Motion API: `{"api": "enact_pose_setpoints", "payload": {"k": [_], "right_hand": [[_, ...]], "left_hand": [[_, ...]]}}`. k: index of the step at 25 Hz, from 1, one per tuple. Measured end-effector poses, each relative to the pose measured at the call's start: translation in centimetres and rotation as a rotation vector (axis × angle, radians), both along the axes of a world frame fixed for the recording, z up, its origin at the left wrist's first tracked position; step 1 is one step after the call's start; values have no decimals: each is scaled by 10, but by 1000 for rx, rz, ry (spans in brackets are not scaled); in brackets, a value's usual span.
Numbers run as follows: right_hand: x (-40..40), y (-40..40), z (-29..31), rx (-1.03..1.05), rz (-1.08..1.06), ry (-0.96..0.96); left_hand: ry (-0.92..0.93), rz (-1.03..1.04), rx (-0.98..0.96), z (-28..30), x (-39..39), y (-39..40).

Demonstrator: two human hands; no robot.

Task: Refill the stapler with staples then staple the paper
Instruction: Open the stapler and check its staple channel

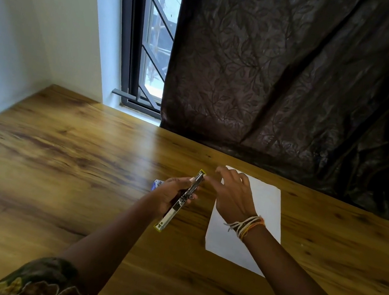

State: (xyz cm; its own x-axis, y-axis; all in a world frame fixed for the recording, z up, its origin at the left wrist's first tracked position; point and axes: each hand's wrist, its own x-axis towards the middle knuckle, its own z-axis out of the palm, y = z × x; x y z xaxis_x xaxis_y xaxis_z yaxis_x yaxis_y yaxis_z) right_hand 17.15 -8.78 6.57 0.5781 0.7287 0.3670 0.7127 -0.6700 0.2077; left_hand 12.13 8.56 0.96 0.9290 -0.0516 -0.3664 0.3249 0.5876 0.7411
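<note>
Left hand (pixel 174 194) grips the opened yellow-edged metal stapler (pixel 182 201), long axis near-to-far; right hand (pixel 230 195), fingers loosely spread, reaches its far tip.

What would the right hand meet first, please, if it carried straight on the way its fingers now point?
Probably the far tip of the stapler, held in the left hand: the right hand fingers point left towards it, though depth is unclear.
</note>
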Motion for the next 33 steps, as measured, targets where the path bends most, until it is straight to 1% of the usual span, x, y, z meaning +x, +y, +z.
{"api": "enact_pose_setpoints", "payload": {"k": [4,6,9,12,13,14,16,17,20,25,28,29,30,31,33], "right_hand": [[-1,1,4,-102,70,-86],[0,1,5,-121,90,-62],[3,2,11,-49,58,156],[6,-3,9,-25,156,335],[5,-4,6,69,173,425],[4,-3,2,225,136,523],[4,4,-4,517,11,648],[5,7,-6,576,-31,664],[11,11,-8,609,-34,666],[19,5,-2,546,52,684],[21,7,2,565,92,694],[22,7,5,518,96,687],[22,7,7,430,102,662],[22,7,12,306,109,601],[21,5,18,56,136,394]], "left_hand": [[2,1,33,-2,-3,0],[-2,-7,29,-1,-2,1],[2,-24,1,1,-2,3],[17,-36,-3,0,-4,1],[23,-35,-13,1,-4,-1],[30,-34,-28,2,-5,-3],[42,-36,-50,5,-4,-4],[47,-48,-55,6,-4,-5],[41,-105,-79,7,-6,-3],[10,-170,-66,5,-7,1],[1,-173,-76,3,-7,0],[3,-173,-75,3,-7,-1],[8,-178,-59,4,-7,-2],[19,-188,-34,4,-6,-2],[55,-212,26,3,-6,-3]]}}
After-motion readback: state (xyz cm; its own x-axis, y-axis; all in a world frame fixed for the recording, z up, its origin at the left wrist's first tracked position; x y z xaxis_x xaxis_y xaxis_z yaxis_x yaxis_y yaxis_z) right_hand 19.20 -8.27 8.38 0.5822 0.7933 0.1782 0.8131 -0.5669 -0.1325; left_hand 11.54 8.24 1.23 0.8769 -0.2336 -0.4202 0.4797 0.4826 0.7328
